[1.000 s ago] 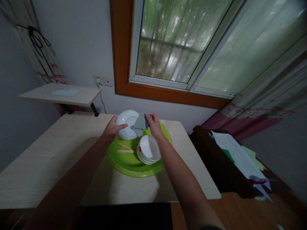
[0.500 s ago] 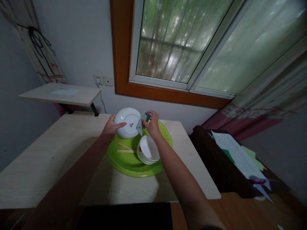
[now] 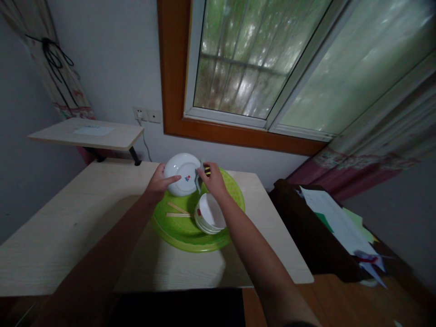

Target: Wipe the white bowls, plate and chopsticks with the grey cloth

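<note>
My left hand (image 3: 159, 182) grips the left rim of a white plate (image 3: 179, 165), its thumb lying across the face near a small red-and-blue mark. At the plate's right rim, my right hand (image 3: 214, 179) pinches a thin grey-green cloth (image 3: 198, 182) against the edge. Most of the cloth is hidden behind the fingers and the plate. Below both hands a round green tray (image 3: 194, 247) rests on the table. Stacked white bowls (image 3: 211, 210) stand in it, partly behind my right forearm. Light wooden chopsticks (image 3: 177, 215) lie left of the bowls, their right ends hidden.
The tray sits on a pale wooden table (image 3: 91, 227). A raised shelf (image 3: 88, 136) on black legs stands at the back left. Behind is a wall with sockets (image 3: 147, 115) and a window. To the right, a dark brown piece of furniture (image 3: 309, 227) carries papers (image 3: 334, 218).
My right hand has shifted slightly left and down, bringing the cloth closer around the plate's right edge. Less of the cloth shows now. My left hand and the plate have barely moved.
</note>
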A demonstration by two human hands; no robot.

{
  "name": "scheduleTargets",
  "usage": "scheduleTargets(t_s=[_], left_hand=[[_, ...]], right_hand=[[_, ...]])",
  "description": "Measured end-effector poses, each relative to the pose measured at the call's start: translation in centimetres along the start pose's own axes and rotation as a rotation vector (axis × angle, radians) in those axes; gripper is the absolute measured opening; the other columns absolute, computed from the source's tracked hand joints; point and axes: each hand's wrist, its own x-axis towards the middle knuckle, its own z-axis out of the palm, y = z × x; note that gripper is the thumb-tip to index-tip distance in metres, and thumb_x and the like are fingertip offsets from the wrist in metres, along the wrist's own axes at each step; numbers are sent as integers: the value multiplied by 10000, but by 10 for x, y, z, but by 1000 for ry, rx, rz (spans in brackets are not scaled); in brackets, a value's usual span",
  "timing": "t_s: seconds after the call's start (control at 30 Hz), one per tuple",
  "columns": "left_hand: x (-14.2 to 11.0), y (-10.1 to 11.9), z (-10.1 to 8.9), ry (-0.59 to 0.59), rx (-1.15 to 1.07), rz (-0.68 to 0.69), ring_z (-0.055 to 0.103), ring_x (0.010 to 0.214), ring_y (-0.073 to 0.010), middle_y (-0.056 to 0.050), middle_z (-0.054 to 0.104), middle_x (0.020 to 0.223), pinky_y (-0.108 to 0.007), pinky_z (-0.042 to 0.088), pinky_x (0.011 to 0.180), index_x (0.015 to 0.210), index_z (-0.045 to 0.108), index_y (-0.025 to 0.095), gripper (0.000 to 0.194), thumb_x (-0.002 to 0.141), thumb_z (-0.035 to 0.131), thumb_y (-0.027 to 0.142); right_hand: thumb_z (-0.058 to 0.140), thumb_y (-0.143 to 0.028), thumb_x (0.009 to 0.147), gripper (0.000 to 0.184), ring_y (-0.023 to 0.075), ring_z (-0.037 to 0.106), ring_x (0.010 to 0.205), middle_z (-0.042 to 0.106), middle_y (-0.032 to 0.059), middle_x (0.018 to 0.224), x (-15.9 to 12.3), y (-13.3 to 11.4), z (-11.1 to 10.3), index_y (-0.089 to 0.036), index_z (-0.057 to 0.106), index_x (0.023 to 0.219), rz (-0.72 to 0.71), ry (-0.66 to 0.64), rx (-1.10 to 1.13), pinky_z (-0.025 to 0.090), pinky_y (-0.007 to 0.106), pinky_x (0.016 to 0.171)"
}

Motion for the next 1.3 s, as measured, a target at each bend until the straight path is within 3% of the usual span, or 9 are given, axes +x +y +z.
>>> scheduleTargets(t_s=[0.13, 0.27, 0.4, 0.57, 0.77, 0.93, 1.03, 1.2, 1.3], left_hand=[[-2, 1, 0, -34, 66, 24, 620, 849, -203, -24, 644, 951, -304, 484, 737, 1036, 541, 183, 622, 551, 885, 366], [-3, 2, 0, -37, 93, 41, 615, 838, -206, -21, 639, 933, -308, 478, 733, 1035, 544, 185, 610, 563, 875, 384], [-2, 1, 0, -34, 80, 41, 614, 843, -212, -19, 635, 926, -317, 475, 750, 1023, 538, 187, 606, 561, 877, 383], [-3, 3, 0, -76, 106, 34, 611, 861, -212, -23, 631, 949, -312, 474, 751, 1032, 535, 181, 607, 576, 872, 400], [-7, 6, 2, -132, 129, 31, 626, 890, -220, -29, 644, 974, -318, 488, 767, 1054, 539, 173, 636, 573, 870, 428], [-7, 3, 2, -147, 158, 11, 627, 855, -211, -26, 643, 952, -310, 491, 740, 1047, 541, 173, 640, 566, 879, 427], [-5, 1, 2, -166, 121, -4, 627, 831, -205, -21, 640, 930, -314, 494, 738, 1039, 530, 175, 625, 573, 882, 400], [-3, -2, 3, -230, -16, 47, 635, 955, -223, -63, 652, 1101, -344, 511, 837, 1140, 517, 181, 666, 598, 871, 339], [-2, -1, 2, -174, 8, 38, 632, 898, -214, -44, 654, 1005, -336, 511, 799, 1083, 530, 173, 627, 593, 874, 357]], right_hand=[[600, -494, 899, 426, 267, 657, 1017, 683, 148, 1174, 2, 8, 1, -184, 688, 1177, 42, -20, -35, 531, 456, 940], [602, -453, 893, 365, 294, 663, 1129, 731, 84, 1190, 5, 18, 0, -245, 727, 1166, 133, -57, 43, 464, 528, 1055], [598, -393, 894, 336, 285, 672, 1141, 738, 42, 1199, 7, 24, 2, -281, 728, 1182, 133, -74, 98, 468, 523, 1063], [512, -266, 926, 366, 259, 681, 1129, 735, 55, 1212, 5, 19, 0, -243, 705, 1236, 123, -35, 3, 495, 478, 1048], [431, -207, 972, 473, 228, 629, 1244, 634, 94, 1384, 2, 3, -3, -199, 550, 1430, -96, -60, -134, 476, 413, 1094], [404, -73, 953, 579, 197, 373, 1477, 423, 87, 1574, -1, -17, -2, -211, 429, 1515, -420, -159, -166, 334, 417, 1219], [416, -81, 980, 571, 178, 273, 1519, 397, 57, 1592, -5, -32, -1, -260, 412, 1523, -554, -266, -204, 302, 425, 1238], [440, -153, 1020, 546, 151, 244, 1525, 386, -6, 1600, -9, -47, 2, -339, 379, 1530, -649, -359, -207, 266, 418, 1258], [419, -98, 1000, 577, 154, 263, 1519, 380, 12, 1602, -6, -42, 2, -316, 381, 1533, -586, -301, -220, 287, 409, 1249]])
